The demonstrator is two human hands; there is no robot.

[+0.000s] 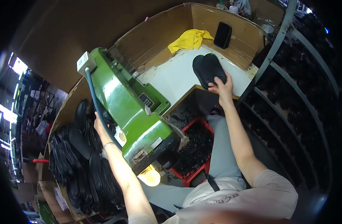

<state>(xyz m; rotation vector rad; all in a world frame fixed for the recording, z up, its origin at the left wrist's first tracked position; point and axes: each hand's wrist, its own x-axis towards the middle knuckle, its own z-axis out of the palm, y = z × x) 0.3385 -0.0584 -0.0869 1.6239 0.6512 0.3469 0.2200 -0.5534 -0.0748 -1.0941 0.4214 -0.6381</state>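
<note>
My right hand (223,89) is closed round the near end of a pair of black shoe soles (209,70), thumb on top. The two soles overlap, held at the white worktop (171,80). To the left, my left hand (99,125) reaches past the green machine (122,100) to the pile of black soles (77,149). Its fingers are mostly hidden behind the machine's blue-grey cable (92,89), so what they hold, if anything, does not show. A dark object lies close beside that hand, partly covered by the machine.
Cardboard walls (156,41) edge the worktop, where a yellow cloth (189,40) and a black block-like object (223,35) sit. A lamp (150,176) glows under the machine. Between my legs stands a red crate (189,175) of black scraps. A metal rack (294,89) is at right.
</note>
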